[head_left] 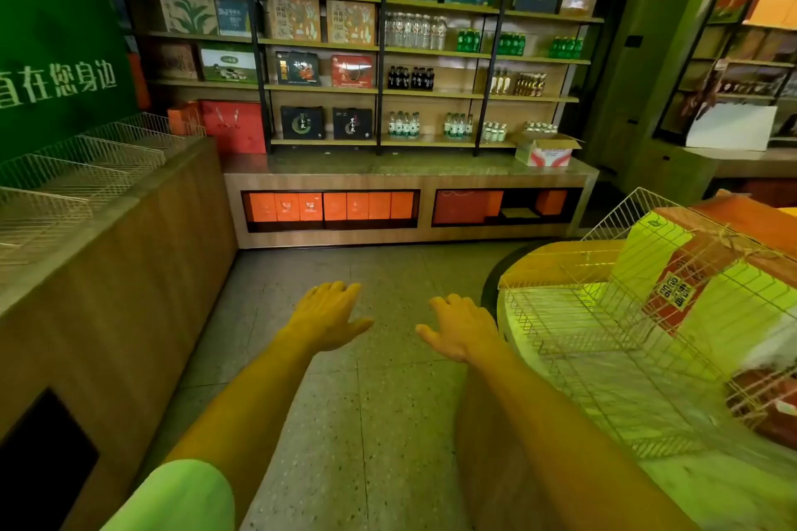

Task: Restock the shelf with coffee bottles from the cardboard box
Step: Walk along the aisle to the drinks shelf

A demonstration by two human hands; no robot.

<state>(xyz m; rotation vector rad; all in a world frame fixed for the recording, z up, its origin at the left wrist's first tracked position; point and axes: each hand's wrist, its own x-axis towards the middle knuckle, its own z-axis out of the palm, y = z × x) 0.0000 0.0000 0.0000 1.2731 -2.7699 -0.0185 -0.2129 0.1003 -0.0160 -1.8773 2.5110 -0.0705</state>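
Observation:
An open white-and-red cardboard box (546,151) stands on the stone counter (388,166) at the far right, below the wall shelf (431,95). Small pale bottles (540,128) show just above the box. Dark bottles (410,78) and brown bottles (530,84) stand on the shelf's third level. My left hand (330,315) and right hand (463,328) are stretched out over the floor, palms down, fingers apart, holding nothing, well short of the counter.
A wooden counter (108,272) with empty wire baskets (86,168) runs along the left. A round display (560,259) with a wire basket (604,315) and orange gift boxes sits on the right. Speckled floor (366,401) lies between them.

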